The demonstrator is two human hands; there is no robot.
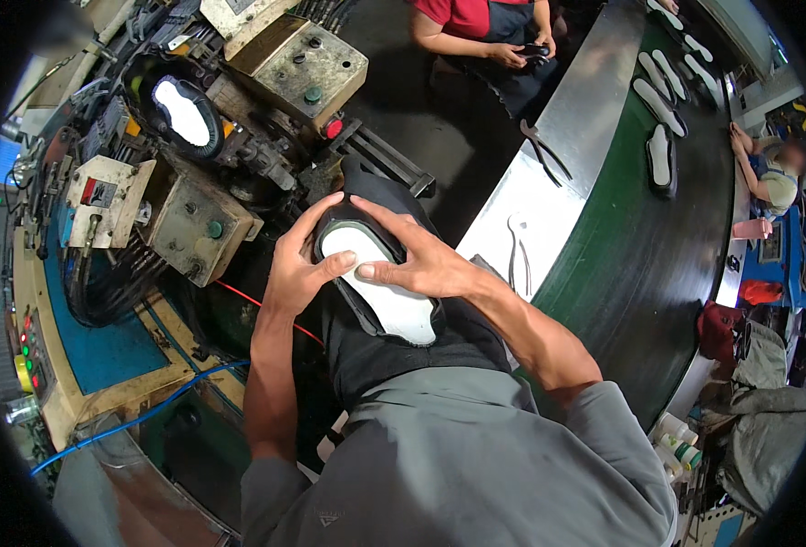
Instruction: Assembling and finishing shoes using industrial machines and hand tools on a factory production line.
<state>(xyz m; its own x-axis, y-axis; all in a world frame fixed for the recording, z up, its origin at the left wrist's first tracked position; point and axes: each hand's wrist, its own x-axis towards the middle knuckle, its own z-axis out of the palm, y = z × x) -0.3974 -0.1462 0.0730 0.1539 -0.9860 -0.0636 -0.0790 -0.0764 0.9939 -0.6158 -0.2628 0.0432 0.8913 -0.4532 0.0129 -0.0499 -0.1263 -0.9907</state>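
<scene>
A black shoe upper (389, 305) with a white sole board facing up rests over my lap, its toe end pointing away from me. My left hand (295, 255) wraps the left side of the toe, thumb pressed on the white board. On the other side my right hand (421, 260) grips the edge, its thumb also on the board. Both sets of fingertips meet near the toe and curl over the black rim. At the far left, another black upper with a white sole board (184, 111) sits in a machine (239, 150).
Grimy control boxes (204, 232) with buttons flank the machine. Pincers (517, 251) and a second pair of pincers (544, 153) lie on the metal ledge (576, 118). Several uppers lie on the green-black conveyor belt (622, 264). A co-worker (485, 36) in red sits ahead. A blue hose (139, 417) crosses at left.
</scene>
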